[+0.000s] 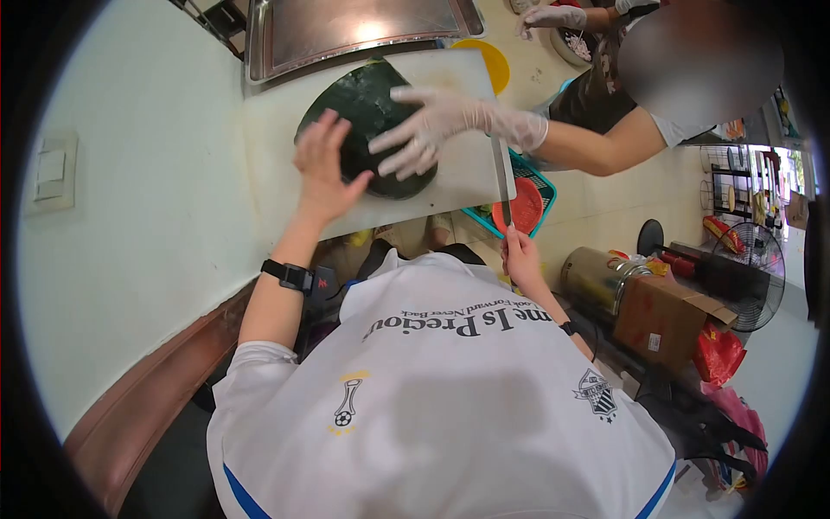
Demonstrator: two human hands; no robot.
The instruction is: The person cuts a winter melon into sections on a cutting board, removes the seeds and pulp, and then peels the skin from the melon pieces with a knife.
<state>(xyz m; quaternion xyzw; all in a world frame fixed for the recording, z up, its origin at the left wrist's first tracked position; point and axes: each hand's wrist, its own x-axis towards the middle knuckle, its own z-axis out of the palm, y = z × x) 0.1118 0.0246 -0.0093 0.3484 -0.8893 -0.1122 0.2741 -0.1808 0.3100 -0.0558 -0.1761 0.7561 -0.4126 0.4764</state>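
Observation:
A large dark green piece of melon point(359, 91) lies rind up on the white cutting board point(467, 78). Spread over its left side is my left hand point(326, 169), fingers apart and touching the rind. My right hand point(521, 259), to the right of the board's near edge, is closed round the handle end of a knife point(504, 186), whose blade points away from me along the board's right edge. A co-worker's gloved hand point(424, 130) reaches in from the right, over the melon's right side and close to my left hand.
A metal tray point(363, 26) sits beyond the board, beside a yellow bowl point(488, 65). Below the board's right edge are a teal basket point(543, 186) and a red bowl point(526, 208). The co-worker stands at the right. A cardboard box point(653, 320) and fan point(752, 268) are farther right.

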